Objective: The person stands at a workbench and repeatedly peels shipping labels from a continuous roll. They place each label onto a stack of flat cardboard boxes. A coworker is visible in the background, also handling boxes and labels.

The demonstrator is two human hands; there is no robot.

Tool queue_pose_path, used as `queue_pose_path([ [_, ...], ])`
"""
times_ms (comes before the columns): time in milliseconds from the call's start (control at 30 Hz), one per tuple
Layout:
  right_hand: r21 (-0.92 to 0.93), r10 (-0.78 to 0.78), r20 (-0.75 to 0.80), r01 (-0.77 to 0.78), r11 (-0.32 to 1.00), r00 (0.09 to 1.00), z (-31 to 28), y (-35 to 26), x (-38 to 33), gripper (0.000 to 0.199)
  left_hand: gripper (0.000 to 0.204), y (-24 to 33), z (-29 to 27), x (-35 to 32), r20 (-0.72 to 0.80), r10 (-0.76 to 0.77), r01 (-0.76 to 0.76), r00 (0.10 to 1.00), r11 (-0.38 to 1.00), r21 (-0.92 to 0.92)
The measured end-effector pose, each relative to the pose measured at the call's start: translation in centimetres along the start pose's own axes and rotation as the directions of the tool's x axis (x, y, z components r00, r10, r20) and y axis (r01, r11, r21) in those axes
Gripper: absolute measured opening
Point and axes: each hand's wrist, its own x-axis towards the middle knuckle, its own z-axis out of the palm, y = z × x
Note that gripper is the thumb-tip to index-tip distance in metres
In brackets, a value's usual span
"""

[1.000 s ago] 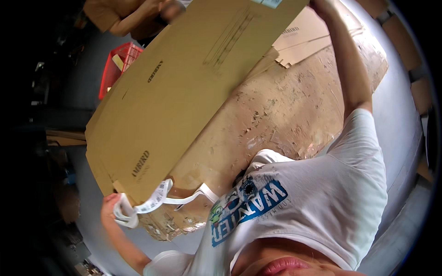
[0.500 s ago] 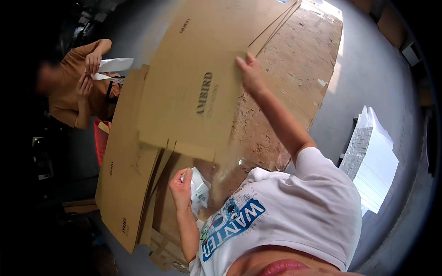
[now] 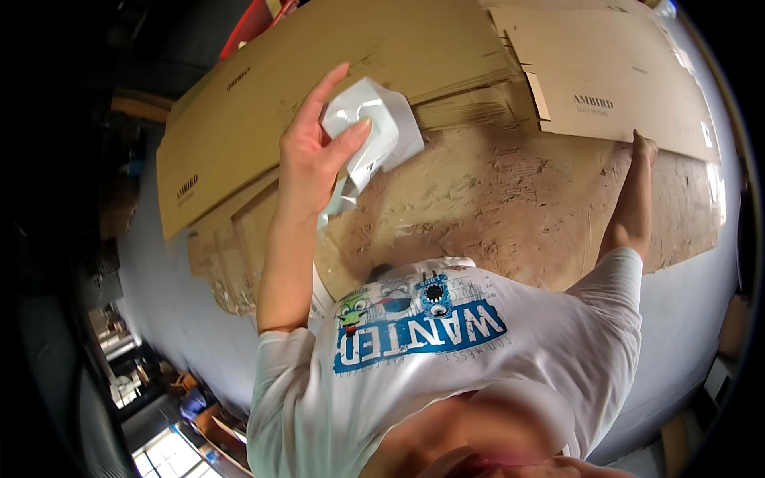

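My left hand (image 3: 309,151) is raised over the near edge of the left cardboard stack. Its thumb presses on a crumpled, glossy white sheet (image 3: 402,135), part of which hangs below the palm; whether it is paper or film I cannot tell. At the right, my right hand (image 3: 646,147) grips the near edge of a flattened cardboard box (image 3: 590,60) with dark print. That box lies flat or nearly so on the table's far right side. Most fingers of this hand are hidden by the board.
Several flattened cardboard boxes (image 3: 263,103) lie stacked at the left. Beneath everything is a worn, scuffed brown work surface (image 3: 478,199). A red container (image 3: 247,28) shows beyond the far left edge. Shelves and clutter stand on the lower left floor.
My right hand has swung the flattened box from the left stack over to the right. My left hand has risen with the white sheet. The view has turned, and the co-worker is out of it.
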Motion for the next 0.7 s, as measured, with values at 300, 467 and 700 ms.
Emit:
queue_pose_path([
  [300,0.889,-0.893,-0.450,0.092,-0.448,0.013,-14.1,-15.3,-45.8,0.034,0.031,1.4,-0.6,-0.6,-0.029,-0.028,0.027,0.999,0.998,-0.049],
  [467,0.930,-0.981,-0.196,-0.317,-0.187,0.003,-15.3,-17.3,-53.5,0.034,0.023,2.7,-3.4,-2.1,-0.034,0.050,-0.051,0.998,0.999,-0.003],
  [700,0.959,-0.956,-0.281,-0.023,-0.284,0.089,-16.4,-16.9,-55.9,0.023,0.042,1.3,-4.5,-5.4,-0.021,0.025,-0.023,0.999,0.997,0.077],
])
